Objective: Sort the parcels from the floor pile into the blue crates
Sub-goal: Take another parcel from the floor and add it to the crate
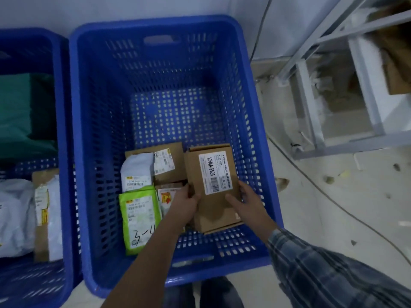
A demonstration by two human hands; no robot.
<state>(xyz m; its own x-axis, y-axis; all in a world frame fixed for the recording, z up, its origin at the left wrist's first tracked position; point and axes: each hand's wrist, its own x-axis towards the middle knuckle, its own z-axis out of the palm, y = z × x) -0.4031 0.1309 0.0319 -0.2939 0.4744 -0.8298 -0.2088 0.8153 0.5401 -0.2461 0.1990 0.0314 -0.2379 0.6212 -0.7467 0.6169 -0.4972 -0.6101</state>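
Basically, two blue crates stood side by side: the middle crate (89,130) and the left crate (60,107), the latter cut off by the frame edge. Both hands were down inside the middle crate on one brown cardboard box (211,185) with a white barcode label. Left hand (185,203) gripped its left edge, right hand (244,203) gripped its right edge, fingers curled over the top face. Box sat at the crate's near right, between the two hands. Beside it in that crate, four more parcels: a flat brown box (169,161), a white mailer (138,172), a green mailer (139,218), and a small packet (165,196) with a red mark, partly hidden by the left hand. Left crate held a green bag (24,112), white bags (15,214) and a brown parcel (43,218). Metal shelving (333,85) stood to the right.
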